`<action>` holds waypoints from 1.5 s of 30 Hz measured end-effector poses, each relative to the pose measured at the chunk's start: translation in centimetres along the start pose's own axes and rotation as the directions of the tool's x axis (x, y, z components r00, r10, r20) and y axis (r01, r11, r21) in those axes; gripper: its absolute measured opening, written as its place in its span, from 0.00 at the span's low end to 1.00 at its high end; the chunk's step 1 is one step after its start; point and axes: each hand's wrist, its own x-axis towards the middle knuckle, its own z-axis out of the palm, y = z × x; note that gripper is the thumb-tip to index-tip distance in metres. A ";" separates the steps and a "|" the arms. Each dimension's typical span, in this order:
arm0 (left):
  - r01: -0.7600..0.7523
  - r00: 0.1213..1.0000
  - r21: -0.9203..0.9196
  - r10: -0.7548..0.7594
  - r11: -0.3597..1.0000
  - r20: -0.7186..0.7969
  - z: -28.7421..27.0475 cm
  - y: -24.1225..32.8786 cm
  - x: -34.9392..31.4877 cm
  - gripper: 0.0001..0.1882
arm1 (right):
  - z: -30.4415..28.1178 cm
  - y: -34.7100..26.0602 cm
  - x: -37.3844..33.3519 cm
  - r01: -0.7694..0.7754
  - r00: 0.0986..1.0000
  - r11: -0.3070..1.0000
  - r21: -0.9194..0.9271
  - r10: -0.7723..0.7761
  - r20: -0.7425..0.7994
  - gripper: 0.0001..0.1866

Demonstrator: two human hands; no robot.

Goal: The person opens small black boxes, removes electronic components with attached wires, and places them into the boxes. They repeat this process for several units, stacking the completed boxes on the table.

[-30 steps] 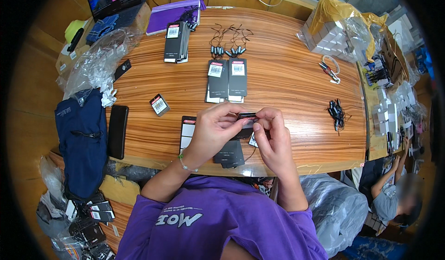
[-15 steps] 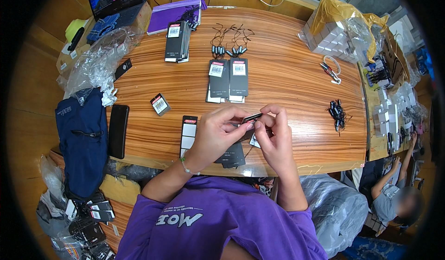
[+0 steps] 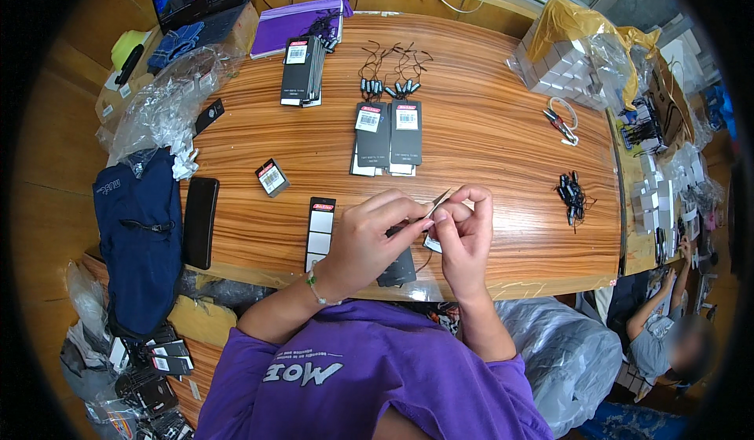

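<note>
Above the table's front edge, my left hand (image 3: 369, 232) pinches a thin hang tag (image 3: 439, 201), now seen nearly edge-on. My right hand (image 3: 465, 240) is closed in a pinch at the tag's far end; what lies between its fingertips is too small to make out. Beneath my hands are dark grey hang tags (image 3: 399, 270), partly hidden, with a thin dark string beside them. Left of my left wrist lies a black tag with white panels (image 3: 320, 228). Beyond my hands, two stacks of stickered tags (image 3: 406, 146) lie side by side, with black looped strings (image 3: 402, 87) at their tops.
A small block of stickers (image 3: 271, 178) and a black phone-like case (image 3: 201, 222) lie left. A taller tag stack (image 3: 301, 75) stands at the back. Rightward are snips (image 3: 561, 124), a bunch of black strings (image 3: 573, 197) and bagged white boxes (image 3: 558, 59). Another person sits far right.
The tag has tilted from showing its dark face to nearly edge-on, its tip pointing up and right. Both hands remain together in almost the same place.
</note>
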 end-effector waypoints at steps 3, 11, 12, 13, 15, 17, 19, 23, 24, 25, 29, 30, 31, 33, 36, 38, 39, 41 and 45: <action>-0.007 1.000 0.013 0.007 1.000 0.012 -0.1 0.1 0.0 0.05 | -0.1 0.0 0.0 -0.043 0.999 0.994 0.104 0.042 0.009 0.12; 0.050 0.995 -0.042 -0.046 0.998 0.084 -0.5 0.4 0.4 0.05 | 0.0 1.0 -0.3 0.096 0.995 0.987 -0.127 -0.100 -0.029 0.11; 0.063 0.996 -0.062 -0.058 0.996 0.072 -0.3 0.3 0.4 0.05 | -0.1 1.2 -0.3 0.101 0.994 0.986 -0.135 -0.105 -0.025 0.11; 0.075 0.996 -0.082 -0.070 0.994 0.060 -0.2 0.2 0.4 0.05 | -0.2 1.4 -0.3 0.106 0.994 0.984 -0.142 -0.110 -0.021 0.11; 0.065 0.995 -0.077 -0.059 0.995 0.083 -0.2 -0.1 0.3 0.05 | -0.2 1.1 -0.3 0.056 0.998 0.996 -0.076 -0.058 -0.025 0.11; 0.032 0.993 -0.029 -0.028 0.999 0.113 -0.3 -0.1 0.4 0.05 | 0.1 0.1 -0.2 -0.056 0.998 0.996 0.071 0.058 -0.030 0.11; -0.030 0.988 0.059 0.021 0.998 0.155 -0.7 0.1 0.7 0.06 | -0.3 0.0 -0.1 -0.077 0.997 0.992 0.097 0.078 -0.013 0.11; 0.083 0.980 -0.075 -0.068 0.994 0.187 -0.8 0.2 0.8 0.07 | -0.6 0.5 -0.4 0.011 1.000 1.000 0.023 -0.011 -0.003 0.11; 0.137 0.978 -0.140 -0.112 0.981 0.177 -0.7 0.3 0.7 0.07 | -0.7 0.7 -0.4 0.044 0.999 0.997 -0.055 -0.044 0.005 0.11; 0.189 0.973 -0.204 -0.155 0.961 0.170 -0.6 0.3 0.7 0.07 | -0.8 0.8 -0.4 0.078 0.997 0.988 -0.133 -0.076 0.016 0.11; 0.148 0.973 -0.116 -0.124 0.982 0.193 -0.8 0.4 0.8 0.07 | -1.1 0.3 0.1 -0.005 0.999 0.992 -0.123 0.009 0.034 0.11; 0.091 0.979 -0.046 -0.081 0.995 0.188 -0.9 0.5 0.9 0.06 | -1.1 -0.1 0.2 -0.041 0.998 0.996 -0.073 0.045 0.046 0.11; 0.033 0.982 0.024 -0.037 0.999 0.186 -1.0 0.5 0.9 0.06 | -1.1 -0.6 0.3 -0.079 0.995 0.997 -0.023 0.080 0.061 0.11; -0.119 0.987 0.115 0.104 0.986 0.126 -0.7 0.1 0.8 0.06 | -1.7 -0.6 0.4 -0.095 0.990 0.995 -0.007 0.096 0.106 0.13; -0.350 0.935 0.272 0.354 0.896 0.034 -0.8 0.1 1.1 0.06 | -1.7 -1.3 0.5 -0.103 0.985 0.994 -0.019 0.105 0.137 0.15; -0.445 0.884 0.374 0.467 0.814 0.036 -1.0 0.3 1.4 0.07 | -1.5 -1.8 0.6 -0.118 0.984 0.993 0.030 0.112 0.139 0.12; -0.469 0.869 0.418 0.490 0.778 0.062 -1.3 0.6 1.5 0.08 | -1.7 -1.9 0.6 -0.123 0.983 0.992 0.018 0.120 0.142 0.10; -0.502 0.849 0.472 0.518 0.725 0.106 -1.3 0.8 1.5 0.09 | -2.0 -1.6 0.6 -0.145 0.981 0.989 0.009 0.143 0.131 0.06; -0.544 0.828 0.458 0.538 0.703 0.158 -1.0 0.5 1.3 0.09 | -1.8 -0.6 0.3 -0.095 0.995 0.995 0.017 0.095 0.016 0.02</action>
